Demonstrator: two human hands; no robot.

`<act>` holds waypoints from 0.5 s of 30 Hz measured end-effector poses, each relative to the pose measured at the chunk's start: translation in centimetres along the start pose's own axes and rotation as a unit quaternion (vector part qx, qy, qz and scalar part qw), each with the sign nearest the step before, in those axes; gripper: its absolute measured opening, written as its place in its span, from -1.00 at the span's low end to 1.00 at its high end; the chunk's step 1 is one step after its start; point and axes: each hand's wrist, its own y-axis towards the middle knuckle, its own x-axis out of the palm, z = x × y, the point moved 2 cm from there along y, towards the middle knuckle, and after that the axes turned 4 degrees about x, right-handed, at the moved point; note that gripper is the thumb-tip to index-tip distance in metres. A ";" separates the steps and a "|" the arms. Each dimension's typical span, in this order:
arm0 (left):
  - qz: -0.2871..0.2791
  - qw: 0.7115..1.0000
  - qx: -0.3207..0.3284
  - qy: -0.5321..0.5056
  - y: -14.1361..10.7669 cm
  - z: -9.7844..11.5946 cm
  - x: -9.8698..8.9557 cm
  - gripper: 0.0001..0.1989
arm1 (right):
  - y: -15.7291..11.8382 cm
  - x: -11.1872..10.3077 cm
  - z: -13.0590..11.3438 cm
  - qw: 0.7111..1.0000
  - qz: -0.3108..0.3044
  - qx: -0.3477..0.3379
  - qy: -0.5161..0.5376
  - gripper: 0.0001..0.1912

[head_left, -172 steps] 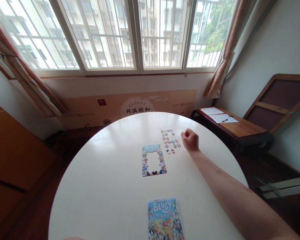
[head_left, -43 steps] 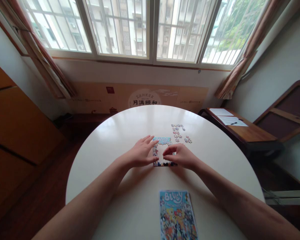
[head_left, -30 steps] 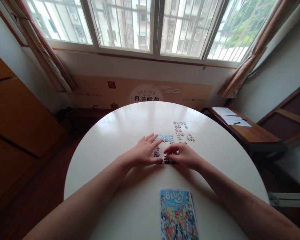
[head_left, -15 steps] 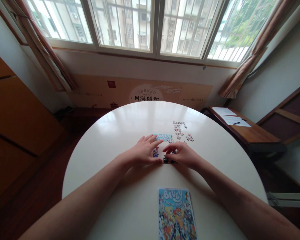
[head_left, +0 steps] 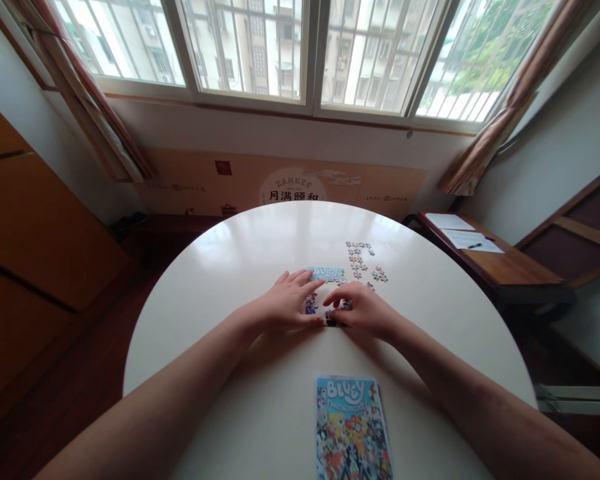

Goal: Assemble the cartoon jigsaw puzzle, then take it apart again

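Note:
A partly assembled jigsaw puzzle (head_left: 326, 274) with a light blue top edge lies on the white round table. Its left side is partly covered by my left hand (head_left: 293, 300), which lies with fingers spread and holds nothing. At the puzzle's lower right, my right hand (head_left: 357, 307) is bent over dark pieces near the bottom edge. Its fingertips are curled, and whether a piece is between them is too small to tell. Loose puzzle pieces (head_left: 356, 257) lie just beyond my right hand.
Nearer to me on the table (head_left: 195, 287) lies a colourful reference picture (head_left: 353, 427) with "Bluey" lettering. At the right stands a wooden side table (head_left: 500, 265) with papers (head_left: 464, 240) and a pen. Windows and a printed panel are behind the table.
The fingers of my right hand have shifted slightly at the puzzle's lower right. My left hand has hardly moved.

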 end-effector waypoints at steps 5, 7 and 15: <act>-0.002 1.000 -0.003 0.002 0.1 -0.1 0.2 -0.10 | -0.1 -0.1 -0.6 0.996 0.006 -0.001 -0.083 -0.85; 0.004 1.000 0.003 0.000 0.1 -0.2 0.2 -0.11 | -0.2 -0.1 -0.9 0.995 0.000 -0.001 -0.105 -0.85; 0.026 1.000 0.010 -0.011 0.3 -0.7 0.4 -0.18 | -1.0 -2.4 -0.7 0.990 0.121 -0.032 -0.065 -0.86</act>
